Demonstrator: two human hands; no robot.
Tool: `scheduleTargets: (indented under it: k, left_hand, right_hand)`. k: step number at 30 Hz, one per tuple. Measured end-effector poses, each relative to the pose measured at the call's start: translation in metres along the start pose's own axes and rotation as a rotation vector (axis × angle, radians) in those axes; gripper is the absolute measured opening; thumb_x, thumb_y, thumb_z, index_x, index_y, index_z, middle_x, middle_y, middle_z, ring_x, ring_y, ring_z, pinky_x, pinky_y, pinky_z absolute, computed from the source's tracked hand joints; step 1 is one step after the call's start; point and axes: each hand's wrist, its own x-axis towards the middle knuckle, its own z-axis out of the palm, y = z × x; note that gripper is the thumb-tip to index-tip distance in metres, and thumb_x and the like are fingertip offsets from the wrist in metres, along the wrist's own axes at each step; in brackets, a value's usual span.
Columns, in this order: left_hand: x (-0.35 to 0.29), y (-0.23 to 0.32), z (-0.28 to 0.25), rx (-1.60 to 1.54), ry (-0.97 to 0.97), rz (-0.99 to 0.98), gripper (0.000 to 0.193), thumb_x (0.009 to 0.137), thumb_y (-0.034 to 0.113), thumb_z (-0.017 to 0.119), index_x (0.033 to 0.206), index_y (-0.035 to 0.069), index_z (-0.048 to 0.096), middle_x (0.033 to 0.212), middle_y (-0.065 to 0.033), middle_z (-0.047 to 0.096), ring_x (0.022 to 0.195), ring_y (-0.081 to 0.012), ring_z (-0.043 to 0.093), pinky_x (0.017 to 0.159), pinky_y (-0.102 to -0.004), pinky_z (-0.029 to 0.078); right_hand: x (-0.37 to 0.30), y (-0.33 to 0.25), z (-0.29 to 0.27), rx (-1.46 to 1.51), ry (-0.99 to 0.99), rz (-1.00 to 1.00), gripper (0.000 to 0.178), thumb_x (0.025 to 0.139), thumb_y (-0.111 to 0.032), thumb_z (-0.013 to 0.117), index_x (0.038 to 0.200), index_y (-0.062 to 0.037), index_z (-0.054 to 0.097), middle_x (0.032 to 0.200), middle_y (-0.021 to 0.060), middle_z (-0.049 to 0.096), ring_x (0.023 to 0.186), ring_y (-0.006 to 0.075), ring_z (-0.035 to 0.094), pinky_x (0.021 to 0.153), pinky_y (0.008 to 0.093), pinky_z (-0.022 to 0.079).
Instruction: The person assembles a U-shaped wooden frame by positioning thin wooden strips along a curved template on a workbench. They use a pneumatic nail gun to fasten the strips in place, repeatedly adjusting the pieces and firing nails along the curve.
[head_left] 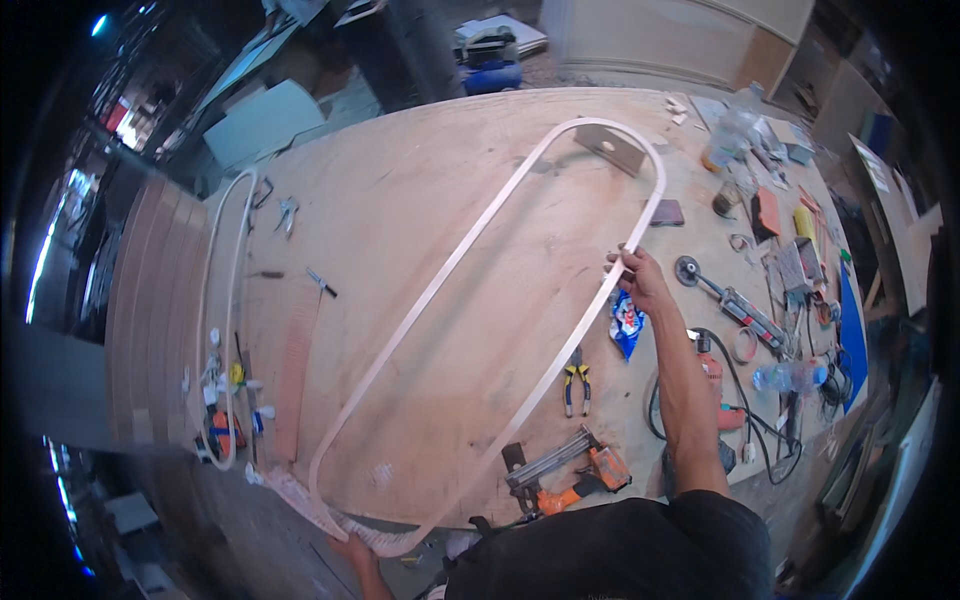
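A long, pale oval wooden frame [440, 276] slants over the workbench, its rounded far end toward the back right. My right hand [640, 280] grips its right side, fingers curled round the strip. At the near end, past the bench edge, my left hand [357, 556] holds the rounded strip from below; its fingers are partly hidden. Just beneath my right hand lies a blue packet [627, 325]. Yellow-and-black pliers [577, 388] rest close to the frame's right side, and an orange nail gun [585, 478] lies in front of my body.
Another oval frame [239, 270] lies at the left beside stacked brown boards [155, 310]. A caulking gun [745, 315], plastic bottles [735, 128], a corded red power tool [708, 365] and clutter cover the right side. A hammer [322, 283] lies left of centre.
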Motion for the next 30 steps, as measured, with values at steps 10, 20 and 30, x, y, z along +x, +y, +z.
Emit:
scheduleTargets:
  k: [10,20,30]
  left_hand:
    - [0.012,-0.037,0.014,0.055,0.07,0.117,0.079,0.082,-0.016,0.056,0.158,-0.002,0.036,0.152,-0.0197,0.05,0.141,-0.032,0.051,0.123,-0.0419,0.036]
    - [-0.016,-0.013,0.027,0.121,0.127,0.108,0.071,0.082,-0.016,0.058,0.15,-0.002,0.043,0.135,-0.0183,0.063,0.128,-0.0295,0.062,0.115,-0.0392,0.044]
    - [-0.012,-0.008,0.034,0.105,0.101,0.081,0.073,0.083,-0.008,0.072,0.149,-0.001,0.041,0.135,-0.0187,0.061,0.126,-0.0297,0.062,0.111,-0.0405,0.047]
  right_hand:
    - [0.034,0.021,-0.046,0.039,0.002,0.098,0.048,0.107,-0.03,0.067,0.148,-0.007,0.06,0.135,0.0133,0.066,0.121,0.0251,0.064,0.108,0.0397,0.055]
    - [0.038,0.015,-0.044,-0.049,0.032,0.088,0.055,0.111,-0.029,0.059,0.16,-0.0049,0.047,0.161,0.0193,0.048,0.151,0.0326,0.045,0.125,0.0443,0.041]
    - [0.049,0.014,-0.043,-0.047,0.088,0.088,0.042,0.113,-0.026,0.058,0.151,-0.0083,0.059,0.156,0.0152,0.057,0.146,0.0276,0.054,0.119,0.0383,0.049]
